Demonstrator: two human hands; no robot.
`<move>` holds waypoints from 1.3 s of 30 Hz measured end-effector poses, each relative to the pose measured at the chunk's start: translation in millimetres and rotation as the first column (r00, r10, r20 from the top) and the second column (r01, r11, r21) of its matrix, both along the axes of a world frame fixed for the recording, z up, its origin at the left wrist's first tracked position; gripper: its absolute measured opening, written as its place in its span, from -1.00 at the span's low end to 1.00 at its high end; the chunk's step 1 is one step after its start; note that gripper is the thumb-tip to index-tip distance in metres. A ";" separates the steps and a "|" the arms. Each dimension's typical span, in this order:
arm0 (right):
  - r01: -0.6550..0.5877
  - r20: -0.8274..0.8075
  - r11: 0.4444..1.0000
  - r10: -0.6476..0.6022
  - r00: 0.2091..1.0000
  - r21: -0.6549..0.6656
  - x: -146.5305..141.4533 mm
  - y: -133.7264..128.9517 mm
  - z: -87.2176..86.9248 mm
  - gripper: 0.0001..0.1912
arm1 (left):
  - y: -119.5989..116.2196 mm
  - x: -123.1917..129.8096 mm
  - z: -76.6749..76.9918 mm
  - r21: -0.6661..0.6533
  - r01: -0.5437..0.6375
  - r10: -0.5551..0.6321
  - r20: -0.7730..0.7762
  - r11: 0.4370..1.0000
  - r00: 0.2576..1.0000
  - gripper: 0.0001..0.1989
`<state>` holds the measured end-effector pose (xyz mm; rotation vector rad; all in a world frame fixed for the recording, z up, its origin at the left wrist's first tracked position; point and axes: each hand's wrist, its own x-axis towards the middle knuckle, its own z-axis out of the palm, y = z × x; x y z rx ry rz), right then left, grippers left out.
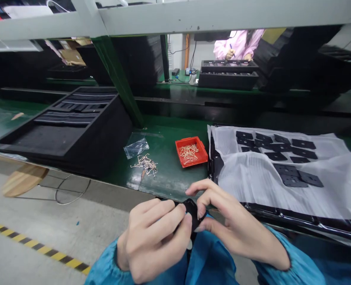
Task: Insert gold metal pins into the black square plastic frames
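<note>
My left hand [159,233] is closed on a small black plastic part [192,209] near the bench's front edge. On the other side, the thumb and a finger of my right hand [223,213] pinch the same part, while its index finger is lifted off. Fingers cover much of the part, so its full shape is hidden. Beyond my hands lies a loose pile of small bent metal pins [145,164]. A red tray [204,158] to its right holds more of these thin pieces. A crumpled clear plastic bag [136,148] lies behind the pile.
At left, a large black foam box [104,134] with slotted dividers reaches the bench edge. At right, white foam sheeting [252,178] carries several flat black plates [303,143] on a black tray. A green post [116,75] rises behind. Across the bench, a person in pink [237,43] works.
</note>
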<state>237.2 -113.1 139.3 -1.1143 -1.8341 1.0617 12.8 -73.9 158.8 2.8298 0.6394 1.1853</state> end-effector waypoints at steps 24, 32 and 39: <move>0.130 -0.037 0.988 -0.127 0.991 0.088 -4.5 -2.2 -3.4 -0.85 | 3.4 -1.8 -8.7 -0.011 0.057 -0.056 0.052 0.998 0.997 -0.90; 0.434 -0.160 0.848 -0.404 0.901 0.305 -23.0 -7.7 -20.1 -0.83 | -8.7 8.9 -25.4 -0.296 -0.053 0.110 0.179 0.954 0.978 -0.82; 0.506 -0.161 0.844 -0.483 0.861 0.176 -35.5 -9.2 -17.0 -0.85 | -10.7 15.9 -27.2 -0.335 -0.240 0.310 0.173 0.911 0.935 -0.87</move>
